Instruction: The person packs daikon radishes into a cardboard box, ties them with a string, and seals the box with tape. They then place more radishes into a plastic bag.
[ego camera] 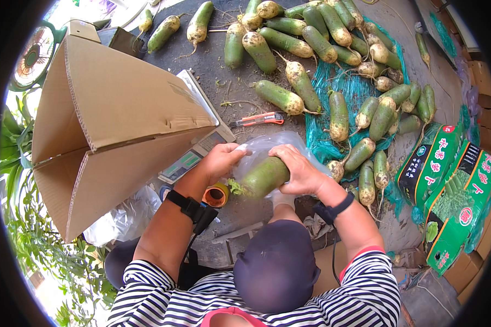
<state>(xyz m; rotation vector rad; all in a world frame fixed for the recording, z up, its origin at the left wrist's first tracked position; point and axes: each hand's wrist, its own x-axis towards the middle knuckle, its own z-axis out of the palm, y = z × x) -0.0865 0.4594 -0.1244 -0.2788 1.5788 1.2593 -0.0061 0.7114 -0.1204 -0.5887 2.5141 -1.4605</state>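
Note:
My right hand (299, 168) grips a large green radish (264, 180) by its far end; leaf stubs show at the near left end. My left hand (225, 160) pinches the edge of a clear plastic bag (280, 142), which lies behind and around the radish. Just beyond the bag, an orange utility knife (262, 119) rests on the dark ground sheet. Many green radishes with pale, soil-specked ends, one of them (338, 116) close to the bag, lie in a loose pile at the upper right, partly on teal net sacking (331, 83).
An open cardboard box (131, 90) stands on a digital scale (188, 161) at the left. Near my left forearm is a roll of yellow tape (215, 195). Printed green bags (458, 204) lie at the right. Clear plastic (125, 214) sits below the box; a fan (33, 56) is far left.

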